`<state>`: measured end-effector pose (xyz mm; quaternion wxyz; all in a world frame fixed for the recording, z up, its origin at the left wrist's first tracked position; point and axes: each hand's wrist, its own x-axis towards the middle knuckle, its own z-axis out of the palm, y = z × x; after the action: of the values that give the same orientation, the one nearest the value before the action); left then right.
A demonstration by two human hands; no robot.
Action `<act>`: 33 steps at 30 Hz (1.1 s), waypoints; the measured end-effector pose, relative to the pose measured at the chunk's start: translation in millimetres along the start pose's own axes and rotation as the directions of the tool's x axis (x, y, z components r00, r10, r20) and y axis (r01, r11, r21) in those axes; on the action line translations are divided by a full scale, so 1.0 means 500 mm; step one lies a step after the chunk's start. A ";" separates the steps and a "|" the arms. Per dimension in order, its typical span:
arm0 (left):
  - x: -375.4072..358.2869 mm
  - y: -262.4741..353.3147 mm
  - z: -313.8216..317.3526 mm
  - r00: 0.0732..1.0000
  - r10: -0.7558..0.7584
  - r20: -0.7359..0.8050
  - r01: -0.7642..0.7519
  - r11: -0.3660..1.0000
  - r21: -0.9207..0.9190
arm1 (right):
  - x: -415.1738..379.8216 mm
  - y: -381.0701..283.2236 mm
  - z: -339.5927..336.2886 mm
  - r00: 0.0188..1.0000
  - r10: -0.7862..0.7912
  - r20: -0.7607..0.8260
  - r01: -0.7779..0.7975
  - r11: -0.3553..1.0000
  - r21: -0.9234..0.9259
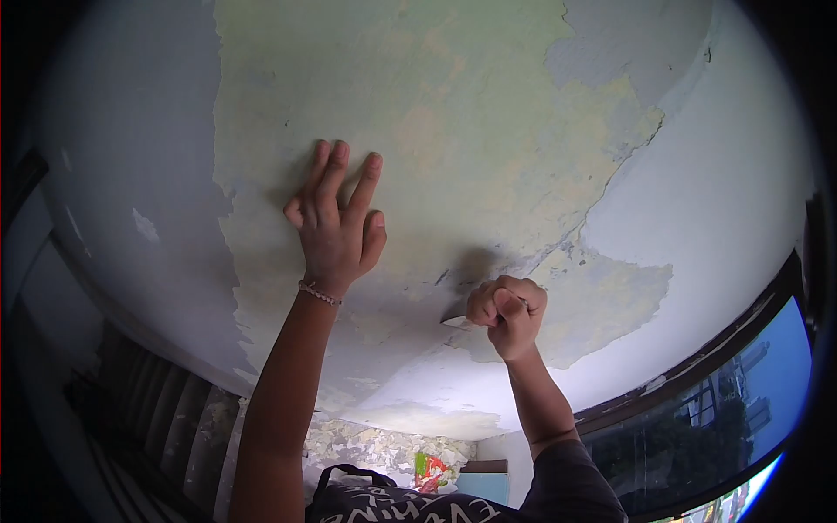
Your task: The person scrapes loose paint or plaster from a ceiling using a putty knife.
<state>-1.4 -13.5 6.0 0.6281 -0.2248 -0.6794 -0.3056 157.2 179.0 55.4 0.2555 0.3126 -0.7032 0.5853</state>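
Note:
My left hand [330, 231] is spread with its fingers apart, its fingertips against a wall [453, 113] with peeling paint. A beaded bracelet [319, 294] circles that wrist. Lower and to the right, my right hand [514, 315] is closed in a fist around a scraper [455, 322]. Only a thin, pale part of its blade shows at the left of the fist, close to the wall; the handle is hidden by my fingers. A crack [575, 228] runs up and right from near this hand, along the edge of a pale, unpeeled paint layer [732, 166].
A dark-framed window [697, 436] is at the lower right. Steps [166, 418] are at the lower left. Paint flakes [366, 444] litter the floor below, near a red and green packet [429, 472] and a light blue object [484, 486].

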 end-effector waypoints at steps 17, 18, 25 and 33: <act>-0.003 -0.001 0.008 0.999 -0.028 -0.042 0.028 1.000 -0.010 | -0.007 -0.154 0.001 0.869 -0.493 0.031 0.492 0.870 0.038; -0.004 -0.001 0.007 0.999 -0.028 -0.040 0.028 0.999 -0.015 | 0.002 -0.112 -0.005 0.894 -0.448 0.017 0.449 0.893 -0.043; 0.002 0.002 0.000 1.000 0.011 -0.005 -0.010 1.000 0.016 | -0.009 -0.179 -0.014 0.848 -0.526 0.057 0.523 0.850 0.059; 0.006 0.000 0.000 1.000 0.015 -0.002 -0.014 1.000 0.027 | -0.029 -0.067 0.028 0.940 -0.340 -0.028 0.340 0.940 -0.030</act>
<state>-1.9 -13.8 9.2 0.6340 -0.2208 -0.6812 -0.2920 191.8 163.2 64.4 0.3679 0.4166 -0.6416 0.5286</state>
